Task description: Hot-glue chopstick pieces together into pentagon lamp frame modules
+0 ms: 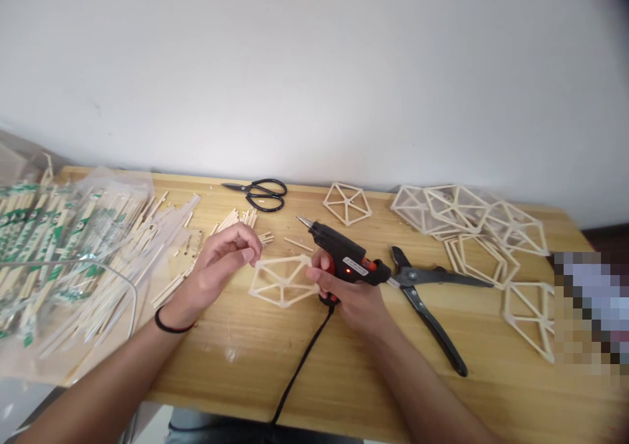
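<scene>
Plain white wall behind; wooden desk (275,372) runs the full width. Left end: heap of wrapped disposable chopsticks (44,247) and bare cut sticks (162,234). Right end: pile of finished stick pentagon frames (472,218), about eight, and one more (346,203) near the back edge. Black pliers (427,293) lie right of centre; black scissors (263,194) at the back edge. At centre, the frame in work (281,279) lies flat, spokes in. Right hand (351,293) grips a glue gun (344,257), lamp lit, nozzle clear of the frame. Left hand (223,260) is loosely curled, fingertips at the frame's left corner. Judged: batch well along, stock remains.
</scene>
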Motion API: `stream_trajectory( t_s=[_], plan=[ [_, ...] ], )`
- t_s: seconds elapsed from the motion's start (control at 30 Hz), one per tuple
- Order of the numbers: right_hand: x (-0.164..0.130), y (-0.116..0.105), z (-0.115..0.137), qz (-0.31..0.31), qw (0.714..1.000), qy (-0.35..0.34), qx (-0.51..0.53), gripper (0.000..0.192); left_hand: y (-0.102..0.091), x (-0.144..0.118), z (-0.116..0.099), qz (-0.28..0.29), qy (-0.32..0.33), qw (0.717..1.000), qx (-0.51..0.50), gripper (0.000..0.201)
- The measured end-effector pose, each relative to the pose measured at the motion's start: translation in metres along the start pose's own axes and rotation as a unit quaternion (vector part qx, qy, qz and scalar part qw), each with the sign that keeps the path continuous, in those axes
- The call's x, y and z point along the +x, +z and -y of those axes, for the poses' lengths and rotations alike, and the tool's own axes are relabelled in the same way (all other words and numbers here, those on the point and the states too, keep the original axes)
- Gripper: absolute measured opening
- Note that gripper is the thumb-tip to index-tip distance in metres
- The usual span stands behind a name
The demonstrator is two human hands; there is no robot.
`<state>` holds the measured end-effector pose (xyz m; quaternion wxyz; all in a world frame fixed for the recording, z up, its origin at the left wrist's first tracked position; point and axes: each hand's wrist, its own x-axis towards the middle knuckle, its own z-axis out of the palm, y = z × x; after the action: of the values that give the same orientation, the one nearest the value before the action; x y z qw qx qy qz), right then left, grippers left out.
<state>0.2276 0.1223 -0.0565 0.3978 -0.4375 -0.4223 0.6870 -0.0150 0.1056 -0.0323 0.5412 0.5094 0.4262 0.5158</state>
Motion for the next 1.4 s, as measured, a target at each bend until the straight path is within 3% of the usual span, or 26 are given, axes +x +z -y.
stream_trajectory(
  t_s=[0.27, 0.5, 0.63, 0.9, 1.4],
  plan=[
    [-0.0004, -0.0009, -0.0018, 0.017, 1.000, 0.001, -0.022, 0.040, 0.0057, -0.0020, -0.0056, -0.042, -0.028, 0.989, 0.140, 0.040],
    [-0.0025, -0.0017, -0.0011, 0.043, 0.998, 0.007, -0.051, 0.037, 0.0096, -0.0014, -0.0066, -0.049, -0.032, 0.976, 0.210, 0.045],
    [-0.0030, -0.0012, 0.0011, 0.044, 0.998, 0.001, -0.051, 0.038, 0.0096, -0.0013, -0.0071, -0.067, -0.009, 0.986, 0.151, 0.040],
    [-0.0038, -0.0023, -0.0018, 0.040, 0.997, -0.003, -0.064, 0.038, 0.0051, -0.0057, -0.0021, 0.004, 0.017, 1.000, 0.002, 0.025],
    [-0.0047, -0.0044, -0.0032, 0.041, 0.998, -0.001, -0.054, 0.035, 0.0027, -0.0083, -0.0053, 0.024, -0.004, 1.000, -0.014, 0.011]
  ],
)
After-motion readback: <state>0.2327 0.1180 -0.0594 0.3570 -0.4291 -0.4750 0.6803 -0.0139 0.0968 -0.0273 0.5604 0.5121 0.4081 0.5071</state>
